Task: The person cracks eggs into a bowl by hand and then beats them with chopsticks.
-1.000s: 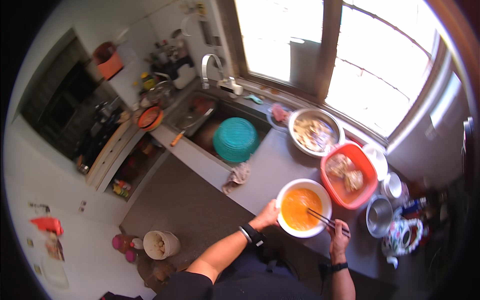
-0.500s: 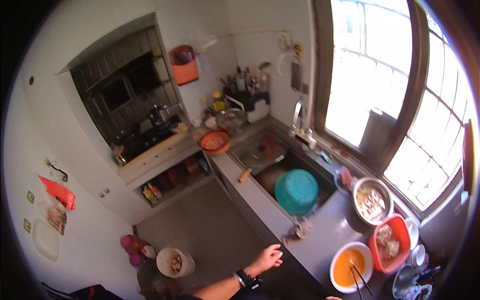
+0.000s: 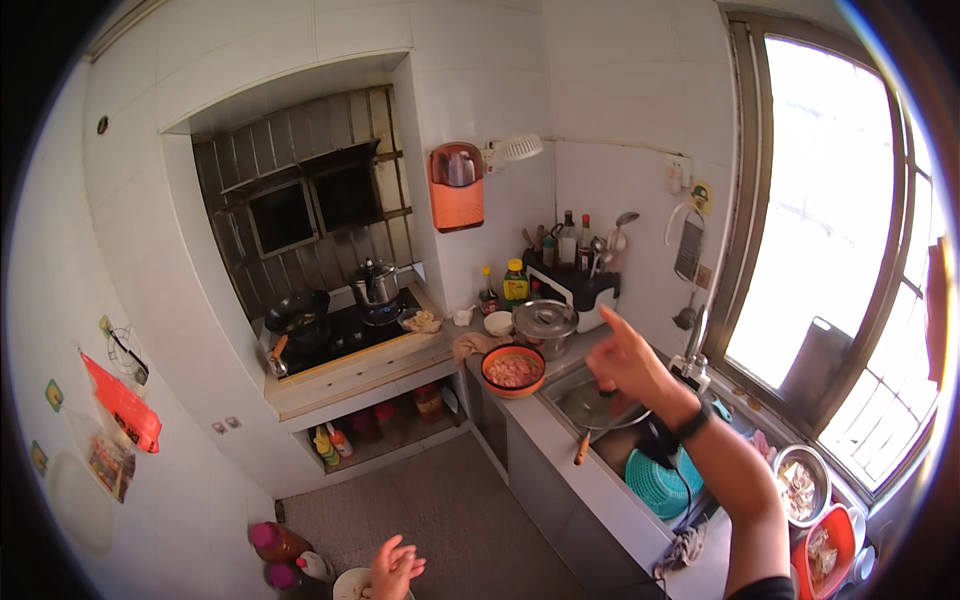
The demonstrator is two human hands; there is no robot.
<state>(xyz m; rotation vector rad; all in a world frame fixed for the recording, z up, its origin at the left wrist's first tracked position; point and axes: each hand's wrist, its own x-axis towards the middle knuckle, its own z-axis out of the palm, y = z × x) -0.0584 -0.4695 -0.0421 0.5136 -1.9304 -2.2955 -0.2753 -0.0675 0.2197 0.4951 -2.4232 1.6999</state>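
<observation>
My right hand [image 3: 632,368] is raised above the sink, its index finger stretched out toward the back corner; the other fingers are blurred and nothing shows in them. A black band [image 3: 690,425] circles that wrist, and a dark object with a cord [image 3: 658,440] hangs beside it. Below lie a shallow pan [image 3: 585,400] and an upturned teal basket [image 3: 658,484], partly covered by the arm. My left hand [image 3: 395,570] hovers low over a white bin [image 3: 352,585], empty, with its fingers apart. An orange-rimmed bowl of raw meat [image 3: 514,371] stands left of the sink.
A wooden handle [image 3: 582,450] sticks out over the sink's front edge. The lidded pot [image 3: 545,320] and bottles [image 3: 515,283] stand behind the meat bowl. On the stove [image 3: 350,330] are a wok and a pressure cooker. A grey cloth [image 3: 685,548] lies right of the basket.
The view has tilted up and turned left. My right hand has come up over the sink. My left hand is lower in view, by the bin. The bowl of beaten egg has left the view.
</observation>
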